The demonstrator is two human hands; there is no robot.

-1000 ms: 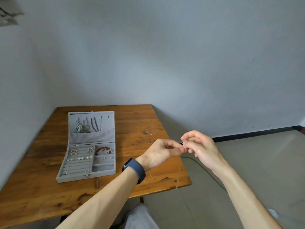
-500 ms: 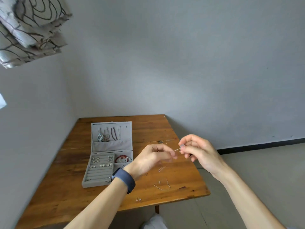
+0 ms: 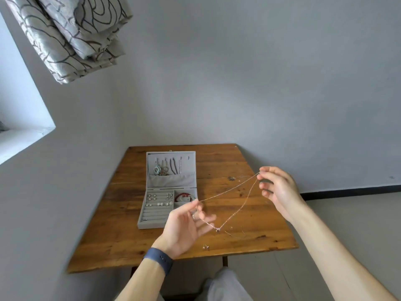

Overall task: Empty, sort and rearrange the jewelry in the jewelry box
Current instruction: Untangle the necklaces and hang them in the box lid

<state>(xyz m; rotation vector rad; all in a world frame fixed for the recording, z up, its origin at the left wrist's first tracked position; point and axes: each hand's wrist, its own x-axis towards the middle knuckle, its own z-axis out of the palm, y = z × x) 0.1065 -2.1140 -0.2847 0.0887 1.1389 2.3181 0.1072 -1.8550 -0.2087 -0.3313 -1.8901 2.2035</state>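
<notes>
Rose-gold and very thin, a chain necklace [image 3: 230, 193] is stretched in the air between a person's two bare hands, above a worn brown wooden desk [image 3: 249, 216] pushed into the corner of a grey-walled room. The right hand [image 3: 280, 190], raised at the right, pinches one end of the chain between thumb and forefinger; its other fingers [image 3: 265, 185] are loosely curled. The left hand [image 3: 184, 227], lower and nearer the middle, is palm-up with its fingers spread, and its thumb and forefinger tips pinch the chain. From the right hand one strand runs straight across to the left hand, while a second strand drops in a long V to a small pendant [image 3: 217, 229] hanging just above the desk top, then rises back to the left hand. A dark blue wristband [image 3: 159, 260] circles the left wrist.

On the desk, left of the hands, stands an open grey velvet jewelry box [image 3: 169, 190]. Its upright lid holds several hanging necklaces above a fabric pocket. Its base has padded ring rows with small pale earrings [image 3: 158, 200] on the left, and a compartment with a red beaded bracelet [image 3: 183, 195] on the right. A tiny silver piece [image 3: 205, 247], too small to identify, lies near the desk's front edge. A patterned grey curtain [image 3: 71, 33] hangs at upper left, beside a white window recess.
</notes>
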